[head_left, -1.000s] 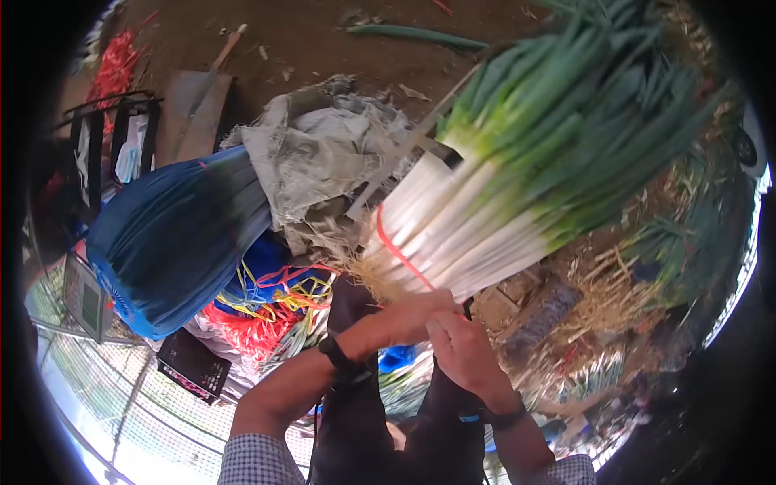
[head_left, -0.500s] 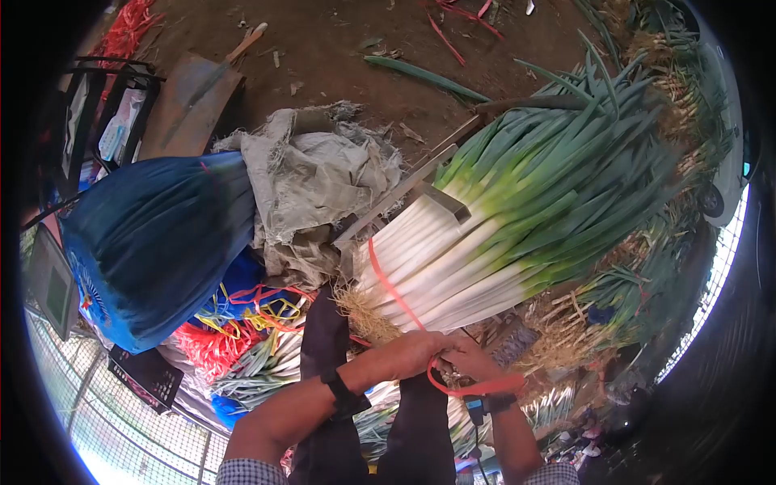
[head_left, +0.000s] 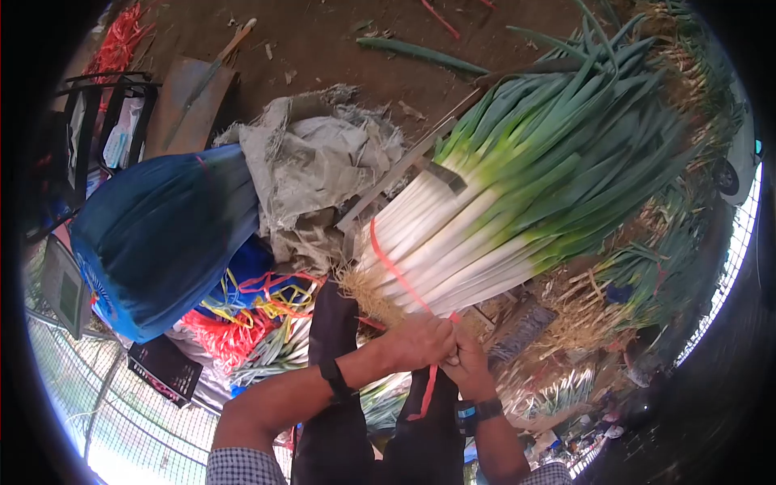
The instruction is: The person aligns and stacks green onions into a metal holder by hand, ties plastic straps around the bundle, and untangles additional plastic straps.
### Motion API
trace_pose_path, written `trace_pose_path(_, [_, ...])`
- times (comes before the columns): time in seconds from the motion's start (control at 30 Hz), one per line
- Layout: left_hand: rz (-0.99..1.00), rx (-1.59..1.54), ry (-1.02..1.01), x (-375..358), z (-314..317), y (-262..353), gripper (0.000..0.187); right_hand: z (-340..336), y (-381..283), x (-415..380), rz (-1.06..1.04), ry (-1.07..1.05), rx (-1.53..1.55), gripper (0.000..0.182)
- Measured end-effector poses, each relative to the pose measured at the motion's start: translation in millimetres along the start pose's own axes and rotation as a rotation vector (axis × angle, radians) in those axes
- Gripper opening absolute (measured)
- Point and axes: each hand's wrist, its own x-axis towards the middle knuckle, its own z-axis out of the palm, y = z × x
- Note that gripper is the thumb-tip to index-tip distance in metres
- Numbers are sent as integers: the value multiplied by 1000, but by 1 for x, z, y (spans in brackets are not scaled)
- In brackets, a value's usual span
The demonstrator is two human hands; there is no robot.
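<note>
A thick bundle of long green onions [head_left: 453,234] lies slanted in a metal frame [head_left: 408,170], with roots toward me and green leaves pointing up and right. A red plastic strap [head_left: 394,267] runs across the white stems near the roots. My left hand [head_left: 419,339] is closed on the strap at the near edge of the bundle. Pressed against it, my right hand [head_left: 469,364] is closed on the strap too; the fingers partly hide the crossing. One loose strap end hangs below my hands, in front of my dark trousers.
A bundle wrapped in blue cloth [head_left: 166,242] stands at left, beside a crumpled woven sack [head_left: 323,153]. Red strips [head_left: 230,335] lie in a heap below it. More green onions [head_left: 647,259] are piled at right. A wooden-handled tool [head_left: 234,40] lies at the back left.
My hands have come closer together at the bundle's near edge. The wide strap loop on the right has gone, and a strap end now hangs downward. The view has shifted slightly.
</note>
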Motion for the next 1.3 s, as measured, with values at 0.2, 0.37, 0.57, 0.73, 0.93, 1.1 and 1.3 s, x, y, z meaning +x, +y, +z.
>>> trace_pose_path(0.2, [-191,-166,139,-33,-17,3,16,42,-11,-14,163,389,468,18])
trace_pose_path(0.37, [-288,217,142,-56,-56,-35,9,34,3,10,87,560,257,23])
trace_pose_path(0.57, [-540,83,287,-54,-50,-102,11,19,45,34,21,635,250,18])
trace_pose_path(0.73, [-709,-98,234,-58,-49,-115,29,40,-8,22,-125,521,-24,19])
trace_pose_path(0.93, [-745,-131,209,-54,-51,-115,32,144,-61,31,-5,-90,280,21])
trace_pose_path(1.1, [-630,285,325,-51,-44,-106,25,163,-2,19,80,134,353,22])
trace_pose_path(1.3, [-568,396,305,-52,-45,-131,14,118,35,15,-189,194,-320,21])
